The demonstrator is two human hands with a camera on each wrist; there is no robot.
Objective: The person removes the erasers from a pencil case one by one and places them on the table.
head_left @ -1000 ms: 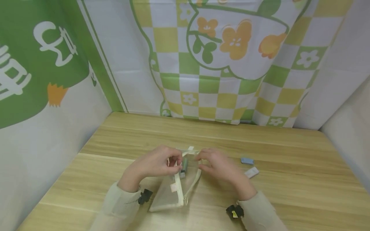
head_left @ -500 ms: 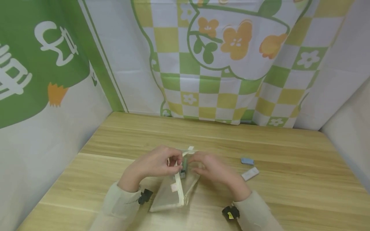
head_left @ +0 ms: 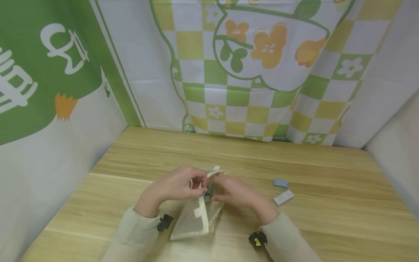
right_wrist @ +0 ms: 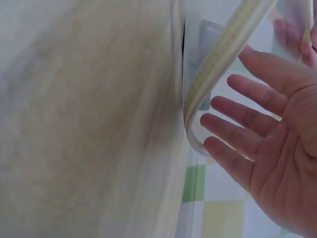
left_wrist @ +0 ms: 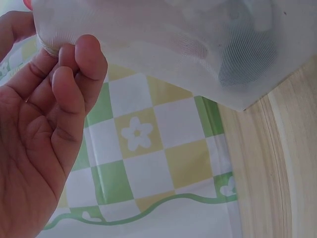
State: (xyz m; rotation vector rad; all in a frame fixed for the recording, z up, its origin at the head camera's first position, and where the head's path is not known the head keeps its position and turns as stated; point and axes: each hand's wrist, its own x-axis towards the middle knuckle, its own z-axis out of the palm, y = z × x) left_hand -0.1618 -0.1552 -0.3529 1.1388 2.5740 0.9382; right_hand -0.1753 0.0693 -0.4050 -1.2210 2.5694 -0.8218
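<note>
The left hand [head_left: 178, 183] pinched the translucent, cream-zippered mesh pouch [head_left: 187, 222] on the light-brown wooden desk [head_left: 327, 222]; the right hand [head_left: 234, 191], fingers loosely spread, held nothing visible; a steady, wide mouth seemed important

The pouch [head_left: 187, 222] is milky white, with a cream zip [head_left: 204, 215] and a pale pink tag [head_left: 197, 212]. One small block [head_left: 280, 183] is blue; its off-white neighbour [head_left: 283, 197] is plain. The bench [head_left: 343, 218] has streaky yellow-brown wood grain. The hanging cloth [head_left: 248, 96] mixes green, yellow and white checks with white and orange flowers. The sleeves [head_left: 137, 227] are pale beige.
</note>
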